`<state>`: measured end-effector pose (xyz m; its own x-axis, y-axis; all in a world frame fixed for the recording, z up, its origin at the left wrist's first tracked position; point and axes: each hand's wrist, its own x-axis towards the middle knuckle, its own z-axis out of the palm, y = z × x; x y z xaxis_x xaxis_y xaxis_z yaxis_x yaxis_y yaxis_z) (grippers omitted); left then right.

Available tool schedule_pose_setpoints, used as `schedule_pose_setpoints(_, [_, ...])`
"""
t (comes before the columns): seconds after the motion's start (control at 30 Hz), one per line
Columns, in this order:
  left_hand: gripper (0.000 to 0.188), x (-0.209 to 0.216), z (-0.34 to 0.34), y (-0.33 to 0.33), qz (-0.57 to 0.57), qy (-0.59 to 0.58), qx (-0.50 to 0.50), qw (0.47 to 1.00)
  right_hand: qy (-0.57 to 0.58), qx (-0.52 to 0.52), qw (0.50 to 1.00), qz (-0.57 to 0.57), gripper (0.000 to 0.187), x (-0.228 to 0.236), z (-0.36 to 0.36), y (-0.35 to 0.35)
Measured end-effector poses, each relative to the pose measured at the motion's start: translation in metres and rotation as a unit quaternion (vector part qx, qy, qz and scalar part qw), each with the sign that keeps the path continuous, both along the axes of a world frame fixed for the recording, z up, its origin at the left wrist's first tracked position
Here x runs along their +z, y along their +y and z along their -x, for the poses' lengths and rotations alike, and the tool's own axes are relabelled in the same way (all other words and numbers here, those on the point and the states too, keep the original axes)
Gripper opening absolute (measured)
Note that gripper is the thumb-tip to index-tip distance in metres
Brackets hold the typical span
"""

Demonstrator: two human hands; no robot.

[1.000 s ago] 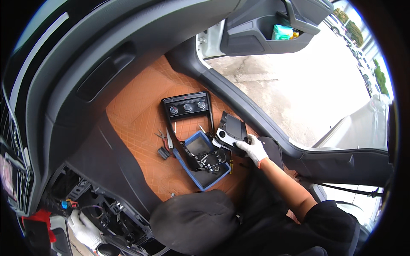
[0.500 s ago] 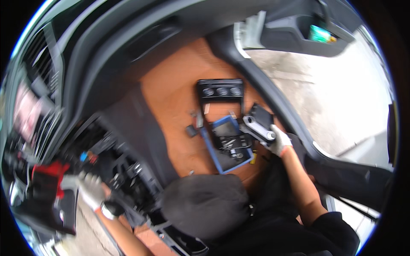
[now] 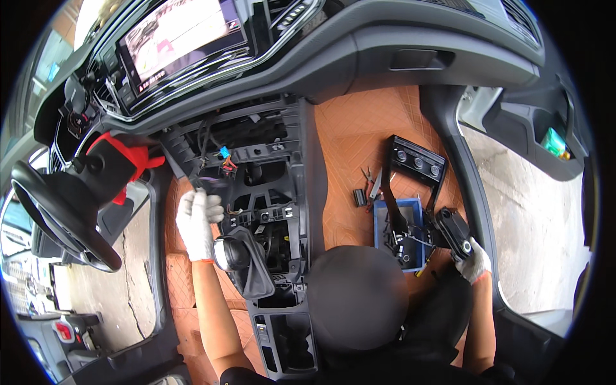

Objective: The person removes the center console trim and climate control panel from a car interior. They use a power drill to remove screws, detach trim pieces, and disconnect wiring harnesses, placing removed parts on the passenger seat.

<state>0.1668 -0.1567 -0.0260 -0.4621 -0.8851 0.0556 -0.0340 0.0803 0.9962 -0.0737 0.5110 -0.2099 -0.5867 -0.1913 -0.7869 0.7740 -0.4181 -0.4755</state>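
Note:
My left hand (image 3: 197, 223), in a white glove, is raised beside the gear lever (image 3: 232, 253) with its fingers curled. Just past its fingertips is a blurred dark shape (image 3: 215, 185); I cannot make out what it is. The stripped centre console (image 3: 282, 215) lies to its right, with its inner frame, wires and a blue connector (image 3: 224, 152) exposed. At the right, my gloved right hand (image 3: 476, 262) grips the end of a black boxy car part (image 3: 453, 230) with a small round silver fitting. That part is held near a blue tray (image 3: 420, 260) of small loose pieces.
A black trim frame with three round knobs (image 3: 418, 160) lies on the brown floor mat (image 3: 343, 141). Red-handled pliers (image 3: 367, 183) are near the tray. The steering wheel (image 3: 64, 221) and a red cloth (image 3: 131, 163) occupy the left. An open door (image 3: 532, 131) stands at right.
The view has swung left and up, bringing the dashboard screen and whole console into sight. My left hand is now by the gear lever. My right hand still holds the black part.

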Motion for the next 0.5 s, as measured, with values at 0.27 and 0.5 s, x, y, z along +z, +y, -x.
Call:
schedule_pose_setpoints(0.27, [0.029,0.018,0.007,0.026,0.153,-0.261,-0.06,0.951,0.155,0.134,0.961,-0.185,0.033,0.119,-0.014,0.024])
schedule_pose_setpoints(0.5, [0.017,0.005,0.034,0.005,0.062,-0.201,-0.164,0.964,0.2,0.336,0.753,-0.529,0.05,0.11,-0.061,0.065])
